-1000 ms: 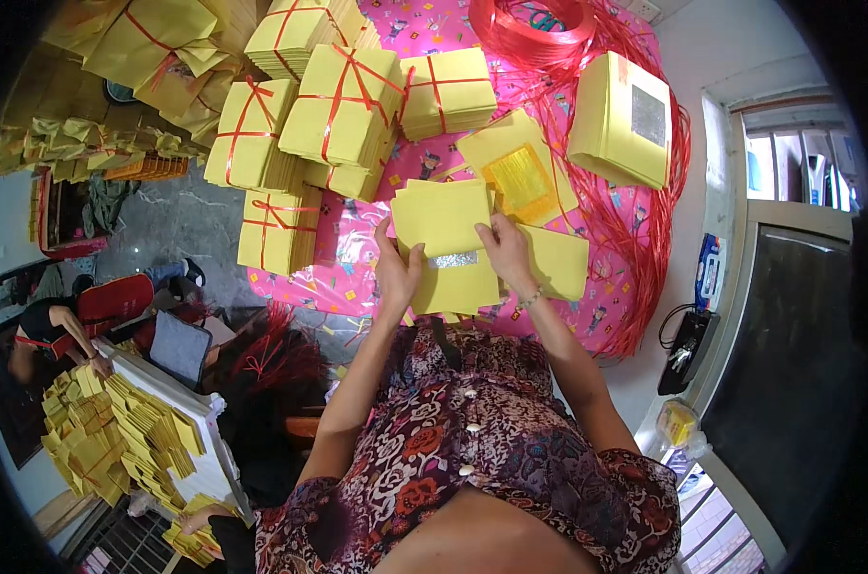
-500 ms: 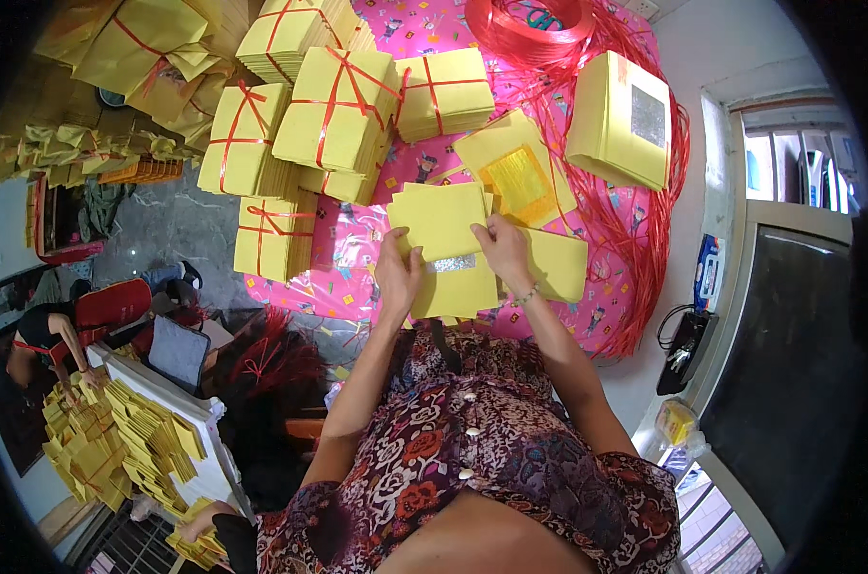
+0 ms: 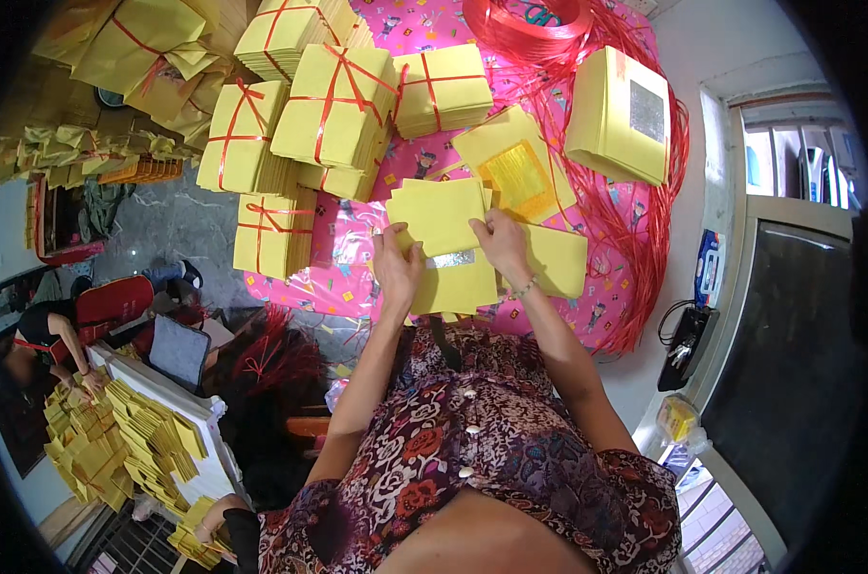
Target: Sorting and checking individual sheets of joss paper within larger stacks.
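A small stack of yellow paper sheets [image 3: 439,212] lies in front of me, its edges uneven. My left hand [image 3: 397,270] grips its lower left corner, thumb toward the middle. At the lower right corner, my right hand [image 3: 501,247] pinches the paper between thumb and bent fingers. Just below, a silver patch [image 3: 451,258] shows on another yellow sheet [image 3: 456,291] nearer my body. More yellow paper [image 3: 560,258] lies beside my right wrist. Behind that hand is a yellow sheet with a shiny gold patch [image 3: 518,178].
Bundles of yellow paper [image 3: 327,129] tied with red ribbon stand left on the pink patterned table cover [image 3: 343,298]. A red ribbon coil [image 3: 530,38] and an untied stack with a silver square [image 3: 592,115] are farther right. Co-workers' hands [image 3: 91,381] touch papers at lower left.
My hands keep their hold on the stack in nearly the same place. The view has shifted very slightly. At lower left, a co-worker's hand has moved a little over the papers.
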`<state>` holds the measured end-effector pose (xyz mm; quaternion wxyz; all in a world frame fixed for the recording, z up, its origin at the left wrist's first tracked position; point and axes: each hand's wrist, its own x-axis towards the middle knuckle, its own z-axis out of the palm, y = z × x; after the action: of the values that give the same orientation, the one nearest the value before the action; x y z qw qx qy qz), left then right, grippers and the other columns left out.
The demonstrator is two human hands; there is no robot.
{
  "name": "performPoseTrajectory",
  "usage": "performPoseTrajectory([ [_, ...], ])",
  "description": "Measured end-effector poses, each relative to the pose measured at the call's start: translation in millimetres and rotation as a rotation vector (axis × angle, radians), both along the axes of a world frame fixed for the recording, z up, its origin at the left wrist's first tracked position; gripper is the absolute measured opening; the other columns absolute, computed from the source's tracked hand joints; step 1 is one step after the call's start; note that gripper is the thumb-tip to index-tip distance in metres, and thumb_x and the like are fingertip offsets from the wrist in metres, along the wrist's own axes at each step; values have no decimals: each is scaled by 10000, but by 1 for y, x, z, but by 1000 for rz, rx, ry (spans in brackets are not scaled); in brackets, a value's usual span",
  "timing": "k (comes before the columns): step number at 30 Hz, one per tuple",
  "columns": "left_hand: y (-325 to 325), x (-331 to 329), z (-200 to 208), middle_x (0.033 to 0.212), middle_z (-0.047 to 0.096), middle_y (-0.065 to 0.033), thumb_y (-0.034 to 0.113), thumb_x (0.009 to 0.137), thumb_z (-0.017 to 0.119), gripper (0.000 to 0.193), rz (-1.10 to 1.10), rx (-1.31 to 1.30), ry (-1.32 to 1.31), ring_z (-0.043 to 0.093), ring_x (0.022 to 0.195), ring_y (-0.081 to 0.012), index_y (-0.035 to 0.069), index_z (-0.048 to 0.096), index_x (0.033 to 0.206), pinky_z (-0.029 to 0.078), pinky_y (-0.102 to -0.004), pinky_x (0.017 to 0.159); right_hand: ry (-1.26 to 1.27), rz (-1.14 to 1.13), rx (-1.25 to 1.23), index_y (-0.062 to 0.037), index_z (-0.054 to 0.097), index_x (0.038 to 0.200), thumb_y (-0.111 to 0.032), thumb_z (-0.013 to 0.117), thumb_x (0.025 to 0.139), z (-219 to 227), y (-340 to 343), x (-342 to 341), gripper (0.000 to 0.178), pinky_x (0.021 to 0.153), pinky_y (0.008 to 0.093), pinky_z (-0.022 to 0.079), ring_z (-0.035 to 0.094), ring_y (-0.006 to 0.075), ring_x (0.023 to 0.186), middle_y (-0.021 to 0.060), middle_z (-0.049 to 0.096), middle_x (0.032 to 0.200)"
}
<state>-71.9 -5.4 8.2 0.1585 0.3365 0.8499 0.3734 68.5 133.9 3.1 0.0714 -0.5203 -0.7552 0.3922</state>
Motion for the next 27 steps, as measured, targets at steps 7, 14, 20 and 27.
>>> performPoseTrajectory([
  [7,8,6,6,912,530,-163,47,754,664,279,-122,-145,229,573,803,-362,68,584,1020,468,-449,692,-14,2,73,-16,509,727,-324,658,831,-4,-1,-1,358,561,433,424,571,324,593,143,561,607],
  [14,7,16,4,960,529,-158,84,768,663,262,-244,-80,159,563,863,-354,52,565,1009,461,-447,721,-83,36,-29,-8,551,833,-314,630,846,6,1,-1,317,653,460,461,611,360,746,170,618,754],
  [20,8,21,2,973,530,-162,99,761,685,290,-185,-113,163,555,876,-356,47,561,1018,455,-445,741,159,-26,563,-43,539,887,-221,625,849,36,-23,-9,201,664,458,456,570,333,748,127,565,804],
  [27,4,20,-7,979,537,-163,114,762,696,299,-200,-33,161,542,890,-355,49,570,1025,444,-451,751,88,406,486,-80,519,901,-195,603,844,-3,-51,-1,153,762,394,400,536,270,861,91,539,851],
])
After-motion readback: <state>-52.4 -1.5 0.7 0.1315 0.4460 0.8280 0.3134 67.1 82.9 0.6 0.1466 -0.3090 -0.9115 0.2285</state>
